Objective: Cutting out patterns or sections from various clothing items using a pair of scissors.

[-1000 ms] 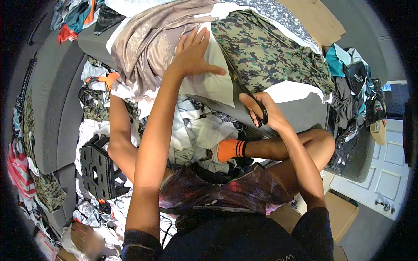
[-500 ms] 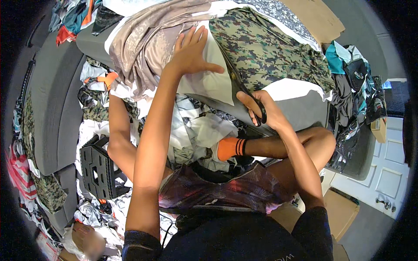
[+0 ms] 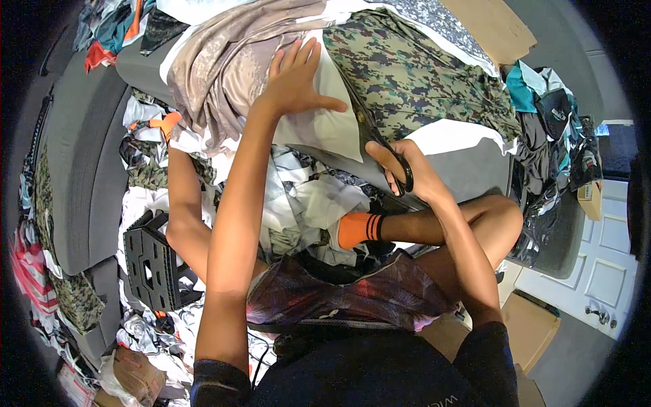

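My left hand (image 3: 293, 85) lies flat with its fingers spread, pressing on the tan printed fabric (image 3: 224, 74) and its white border (image 3: 332, 132). Black-handled scissors (image 3: 405, 173) are gripped in my right hand (image 3: 419, 171), thumb and fingers through the loops. Their dark blades point up and away to the left, along the line between the white border and the green camouflage fabric (image 3: 413, 74). Whether the blade tips are parted is hard to see. All this cloth is spread over a grey cushioned seat (image 3: 464, 166) in front of me.
Below the seat, between my legs, lie many white and patterned fabric scraps (image 3: 305, 203). A black plastic step stool (image 3: 152, 264) stands at left. Teal and black clothing (image 3: 553, 108) is heaped at right, near a white door (image 3: 597, 264). Cardboard (image 3: 491, 30) rests at the back.
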Tool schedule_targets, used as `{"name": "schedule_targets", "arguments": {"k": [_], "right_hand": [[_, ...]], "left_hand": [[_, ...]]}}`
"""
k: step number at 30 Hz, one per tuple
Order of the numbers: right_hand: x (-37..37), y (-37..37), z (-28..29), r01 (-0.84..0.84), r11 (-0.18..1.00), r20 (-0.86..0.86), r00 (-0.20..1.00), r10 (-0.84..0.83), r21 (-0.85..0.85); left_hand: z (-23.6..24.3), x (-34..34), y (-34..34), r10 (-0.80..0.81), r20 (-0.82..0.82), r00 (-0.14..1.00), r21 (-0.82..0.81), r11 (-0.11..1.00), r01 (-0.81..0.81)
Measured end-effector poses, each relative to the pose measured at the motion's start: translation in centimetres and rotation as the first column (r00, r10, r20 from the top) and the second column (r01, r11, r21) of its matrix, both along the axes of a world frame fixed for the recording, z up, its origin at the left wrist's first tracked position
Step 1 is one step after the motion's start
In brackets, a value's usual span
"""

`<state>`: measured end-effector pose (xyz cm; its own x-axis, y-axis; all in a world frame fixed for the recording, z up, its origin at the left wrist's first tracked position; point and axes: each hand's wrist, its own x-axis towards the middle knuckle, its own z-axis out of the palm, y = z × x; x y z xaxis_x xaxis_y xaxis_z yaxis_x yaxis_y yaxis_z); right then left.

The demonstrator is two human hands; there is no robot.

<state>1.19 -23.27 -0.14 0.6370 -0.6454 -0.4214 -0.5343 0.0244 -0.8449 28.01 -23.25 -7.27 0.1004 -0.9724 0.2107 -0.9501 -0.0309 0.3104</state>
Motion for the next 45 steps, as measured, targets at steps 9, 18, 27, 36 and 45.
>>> {"name": "schedule_targets", "arguments": {"k": [9,18,27,36,45], "right_hand": [[0.1,0.2,0.5,0.006,1.0,-0.025,1.0,-0.006,-0.005],[-0.1,0.2,0.5,0.009,1.0,-0.021,1.0,-0.009,0.002],[-3.6,-0.3,2.4,-0.061,0.998,0.025,0.998,0.061,0.008],[-6.5,-6.9,1.8,0.063,0.609,-0.176,0.929,-0.325,-0.791],[-11.3,-10.2,-2.3,-0.125,0.466,-0.347,0.834,-0.429,-0.876]], "left_hand": [[-0.1,0.1,0.1,-0.002,0.011,1.0,-0.014,1.0,0.002],[-0.2,0.1,-0.2,-0.007,0.015,1.0,-0.007,1.0,0.008],[0.3,0.1,0.0,-0.01,0.014,1.0,0.03,1.0,0.01],[1.0,-1.5,1.3,0.004,0.031,1.0,0.04,0.999,-0.005],[1.1,-5.1,4.2,-0.008,-0.018,1.0,-0.032,0.999,0.007]]}}
